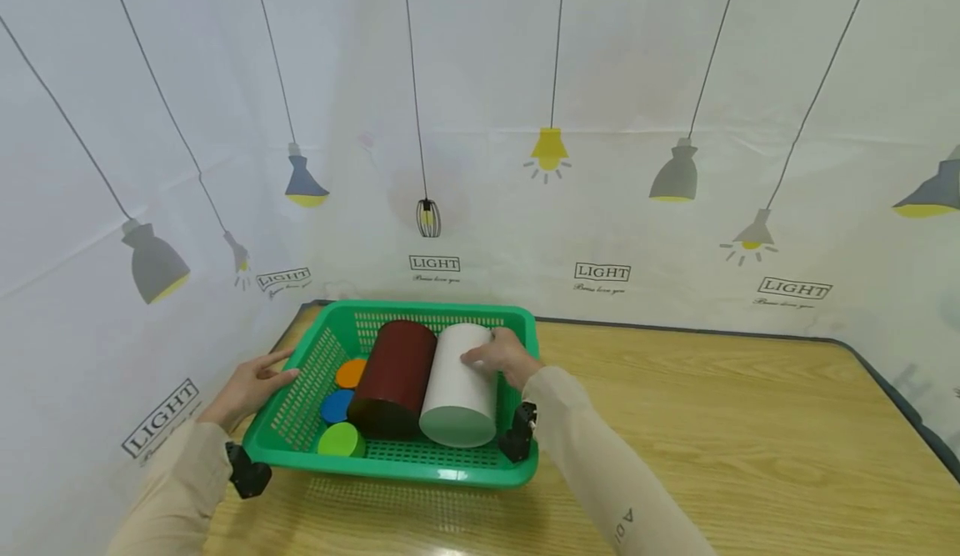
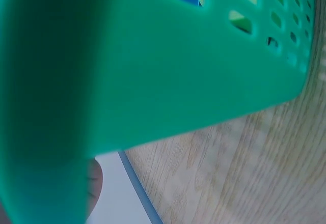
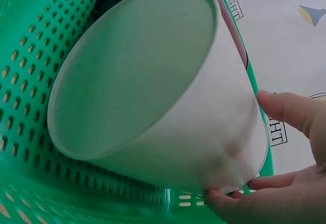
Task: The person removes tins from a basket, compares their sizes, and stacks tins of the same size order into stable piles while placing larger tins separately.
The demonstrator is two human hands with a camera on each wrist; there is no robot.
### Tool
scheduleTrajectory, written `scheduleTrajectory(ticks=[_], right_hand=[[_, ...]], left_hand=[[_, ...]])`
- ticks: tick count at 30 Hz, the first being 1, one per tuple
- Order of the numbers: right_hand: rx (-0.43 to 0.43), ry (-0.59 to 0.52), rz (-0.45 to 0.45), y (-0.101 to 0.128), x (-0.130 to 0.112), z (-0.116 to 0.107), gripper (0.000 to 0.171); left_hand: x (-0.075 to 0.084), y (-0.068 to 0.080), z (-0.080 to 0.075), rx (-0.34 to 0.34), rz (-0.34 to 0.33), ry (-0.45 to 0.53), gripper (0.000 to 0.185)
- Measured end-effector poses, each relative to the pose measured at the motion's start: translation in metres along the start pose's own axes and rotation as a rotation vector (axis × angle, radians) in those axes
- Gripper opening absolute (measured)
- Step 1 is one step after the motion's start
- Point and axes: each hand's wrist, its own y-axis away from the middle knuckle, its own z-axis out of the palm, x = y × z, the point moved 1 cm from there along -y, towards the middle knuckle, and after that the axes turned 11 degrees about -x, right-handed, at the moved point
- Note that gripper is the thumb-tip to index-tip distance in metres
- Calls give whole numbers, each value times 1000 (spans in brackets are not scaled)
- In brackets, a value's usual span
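Observation:
A green plastic basket (image 1: 390, 471) with slotted walls stands on the table. Inside it, a dark red cylinder (image 1: 393, 373) and a white cylinder (image 1: 459, 381) lie side by side. My right hand (image 1: 508, 356) holds the white cylinder near its far end; in the right wrist view the thumb is on one side and fingertips on the other. Along the left rim, my left hand (image 1: 251, 385) touches the basket with fingers extended. Three small round pieces, orange (image 1: 350, 373), blue (image 1: 337, 406) and lime green (image 1: 342, 440), sit at the basket's left side.
The wood-grain table (image 1: 720, 423) stretches to the right of the basket. Behind and to the left stands a pale wall covering (image 1: 480, 64) printed with hanging lamps. A dark edge strip (image 1: 675, 332) runs where table and covering meet.

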Motion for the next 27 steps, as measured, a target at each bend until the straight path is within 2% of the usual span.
scheduleTrajectory(ticks=[6,10,16,23,27], right_hand=[[-5,-5,6,-1,2,0,79],[-25,-66,-3,-2,5,2,81],[-28,-108,12,-4,10,6,94],[-19,-80,50,-3,14,9,81],[-26,-72,59,-6,16,10,80]], left_hand=[[-5,-2,-1,-6,16,13,71],[-3,-2,0,-2,-4,-7,69],[-2,-3,0,2,-26,-44,62],[0,-2,1,3,-20,-29,61],[0,-2,0,7,-8,-39,60]])
